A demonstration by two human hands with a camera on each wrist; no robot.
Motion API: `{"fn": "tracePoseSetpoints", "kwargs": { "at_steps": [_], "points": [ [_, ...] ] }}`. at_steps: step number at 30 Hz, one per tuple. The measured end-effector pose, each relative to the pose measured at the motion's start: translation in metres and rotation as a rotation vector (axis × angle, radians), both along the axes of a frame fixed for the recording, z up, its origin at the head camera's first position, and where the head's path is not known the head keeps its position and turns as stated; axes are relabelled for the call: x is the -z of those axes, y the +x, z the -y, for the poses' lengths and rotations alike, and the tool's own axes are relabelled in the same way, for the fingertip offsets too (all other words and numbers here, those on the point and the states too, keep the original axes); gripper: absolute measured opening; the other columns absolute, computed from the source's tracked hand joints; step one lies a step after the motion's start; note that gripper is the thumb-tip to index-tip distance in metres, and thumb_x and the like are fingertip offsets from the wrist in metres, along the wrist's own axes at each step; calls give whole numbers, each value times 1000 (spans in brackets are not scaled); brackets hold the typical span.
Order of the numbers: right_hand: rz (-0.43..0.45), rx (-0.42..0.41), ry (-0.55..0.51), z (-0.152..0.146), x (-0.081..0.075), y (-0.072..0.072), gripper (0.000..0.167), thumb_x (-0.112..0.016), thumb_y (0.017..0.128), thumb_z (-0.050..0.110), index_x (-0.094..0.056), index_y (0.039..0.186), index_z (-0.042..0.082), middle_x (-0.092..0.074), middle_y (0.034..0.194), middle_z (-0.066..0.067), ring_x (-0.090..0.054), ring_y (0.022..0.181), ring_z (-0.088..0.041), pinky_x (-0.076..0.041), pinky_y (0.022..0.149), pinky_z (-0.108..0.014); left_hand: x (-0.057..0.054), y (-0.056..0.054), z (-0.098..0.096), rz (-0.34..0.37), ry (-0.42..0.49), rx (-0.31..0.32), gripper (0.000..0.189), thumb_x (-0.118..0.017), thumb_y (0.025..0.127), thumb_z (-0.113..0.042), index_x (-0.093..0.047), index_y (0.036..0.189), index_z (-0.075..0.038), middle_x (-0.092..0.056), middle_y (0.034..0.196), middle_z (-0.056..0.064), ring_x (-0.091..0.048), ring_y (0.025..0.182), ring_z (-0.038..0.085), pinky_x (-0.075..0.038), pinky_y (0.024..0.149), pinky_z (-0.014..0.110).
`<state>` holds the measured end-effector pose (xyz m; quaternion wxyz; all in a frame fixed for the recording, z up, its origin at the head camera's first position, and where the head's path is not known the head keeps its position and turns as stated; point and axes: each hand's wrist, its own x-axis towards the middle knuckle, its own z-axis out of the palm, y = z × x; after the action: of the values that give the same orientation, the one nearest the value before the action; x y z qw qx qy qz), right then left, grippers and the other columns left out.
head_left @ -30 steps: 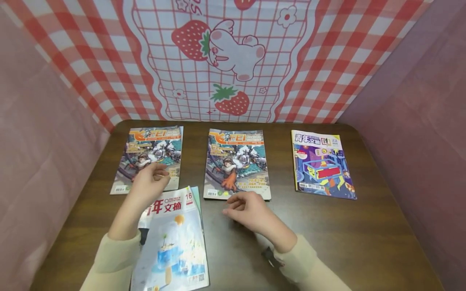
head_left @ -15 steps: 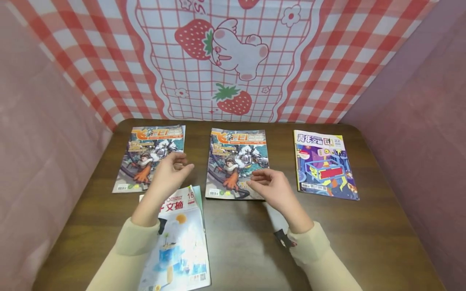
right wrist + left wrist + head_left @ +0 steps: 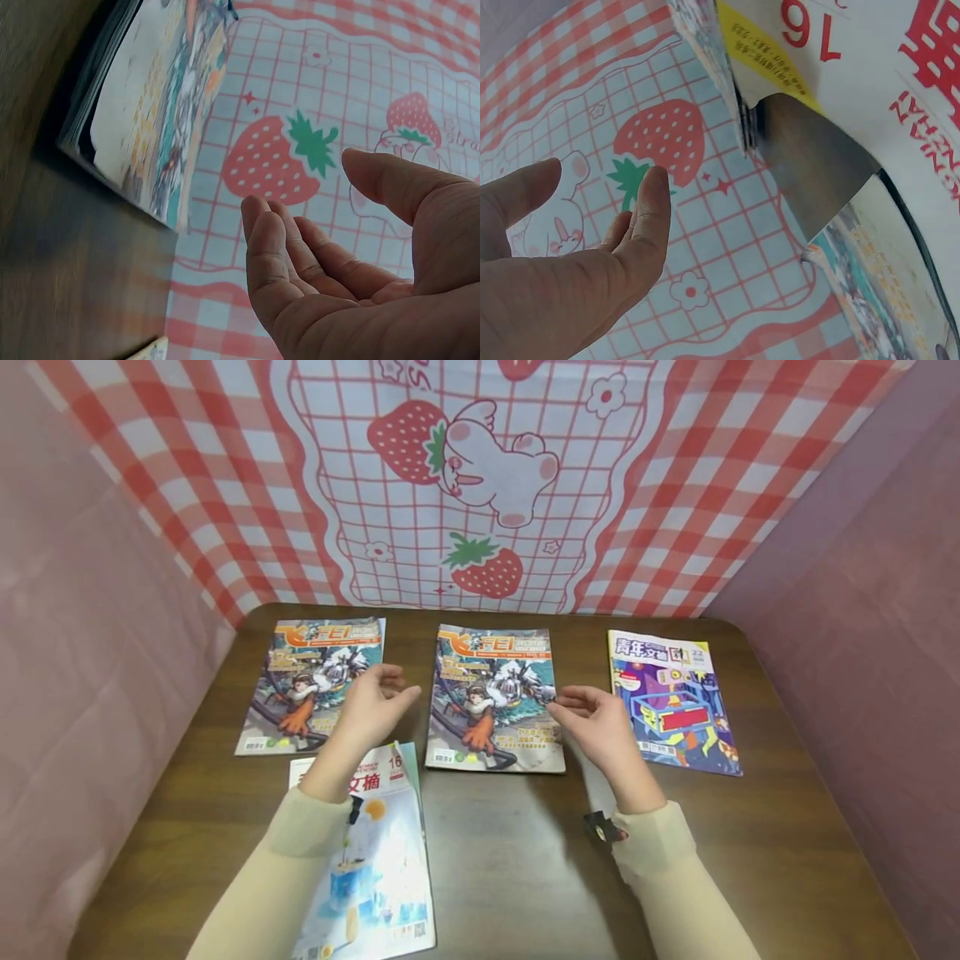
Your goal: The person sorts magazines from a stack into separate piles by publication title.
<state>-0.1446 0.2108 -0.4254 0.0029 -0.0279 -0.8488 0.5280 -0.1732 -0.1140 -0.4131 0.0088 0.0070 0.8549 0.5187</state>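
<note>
A comic-style magazine with an orange title lies in the middle of the table, between my two hands. My left hand hovers left of it with fingers loosely bent and thumb apart, overlapping the edge of a matching magazine in the head view. On the other side, my right hand has its fingertips right at the middle magazine's right edge in that view. Both wrist views show a gap between thumb and fingers of the left hand and the right hand, with nothing held.
A magazine numbered 16 lies at the front left, partly under my left forearm, with another sheet poking out beneath. A purple magazine lies at the right. A strawberry-print checked cloth hangs behind the dark wooden table.
My left hand has moved right off the left magazine. My right hand has moved right and forward, from the middle magazine's front edge to its right edge. The magazines stay in place.
</note>
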Motion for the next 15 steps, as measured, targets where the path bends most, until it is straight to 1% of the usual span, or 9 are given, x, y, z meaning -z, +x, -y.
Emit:
{"fn": "tracePoseSetpoints", "kwargs": {
  "at_steps": [7, 15],
  "points": [
    [5, 22, 16, -6, 4, -5, 47, -76, 93, 22, -64, 129, -6, -70, 117, -19, -68, 107, -31, -56, 89, -37, 7, -7, -2, 20, 1, -6, 49, -73, 94, -13, -54, 132, 11, -63, 119, 26, -65, 103, 38, -54, 90, 46],
    [24, 28, 27, -9, 8, -10, 49, -76, 93, 20, -62, 130, -9, -69, 117, -21, -68, 107, -33, -55, 92, -42, 9, -15, -5, 74, -55, 36, 52, -73, 94, -18, -53, 133, 10, -63, 121, 24, -63, 108, 37, -54, 91, 46]
  ]
}}
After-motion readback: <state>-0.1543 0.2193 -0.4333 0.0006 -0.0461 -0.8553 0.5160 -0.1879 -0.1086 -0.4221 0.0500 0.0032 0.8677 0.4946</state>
